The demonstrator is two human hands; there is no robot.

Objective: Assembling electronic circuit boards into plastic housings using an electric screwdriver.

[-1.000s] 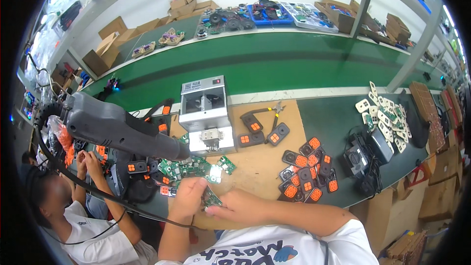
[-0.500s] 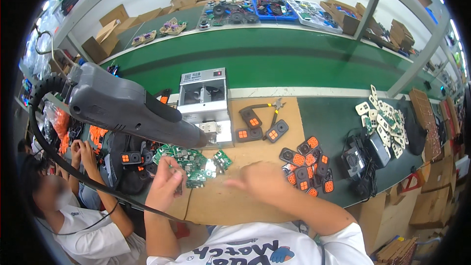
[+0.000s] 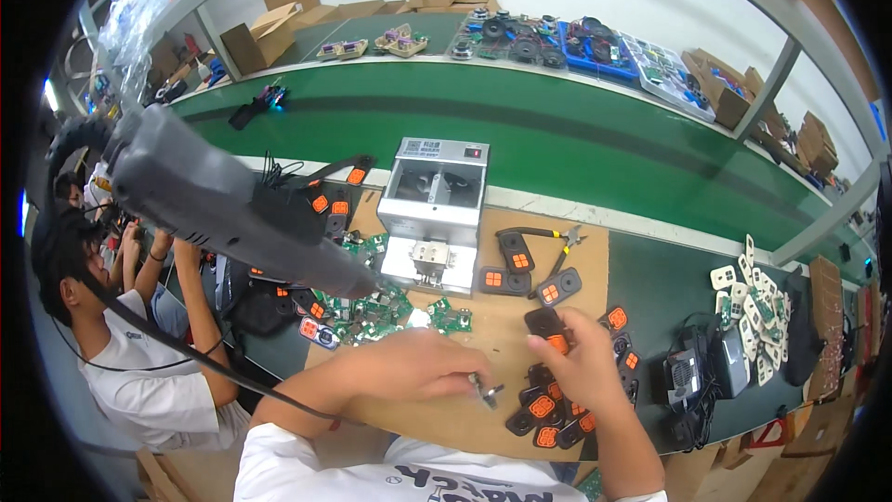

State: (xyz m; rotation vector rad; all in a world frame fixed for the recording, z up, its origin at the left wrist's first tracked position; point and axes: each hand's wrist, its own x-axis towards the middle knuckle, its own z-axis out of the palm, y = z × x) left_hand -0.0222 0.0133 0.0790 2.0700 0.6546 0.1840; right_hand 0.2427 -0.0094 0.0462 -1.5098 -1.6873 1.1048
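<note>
My left hand [image 3: 409,364] reaches across the brown board at the front. Its fingers pinch a small circuit board [image 3: 486,394], seen nearly edge-on. To its right, my right hand [image 3: 590,363] grips a black plastic case [image 3: 546,323] with orange buttons between thumb and fingers. That case is raised above a pile of similar black-and-orange cases [image 3: 542,406]. Loose green circuit boards [image 3: 372,316] lie heaped beyond my left hand. Further cases [image 3: 506,281] rest near yellow-and-black cutting pliers [image 3: 562,251].
A large grey tool [image 3: 232,204] with a black cable hangs over the left side. Behind the boards stands a silver screw feeder [image 3: 432,214]. A black power unit [image 3: 683,376] and several cream plates [image 3: 753,302] lie at right. A co-worker [image 3: 149,353] sits at left.
The head view has shifted, so the bench appears farther right. My left hand has come right with the small board. My right hand has taken hold of a case at the pile.
</note>
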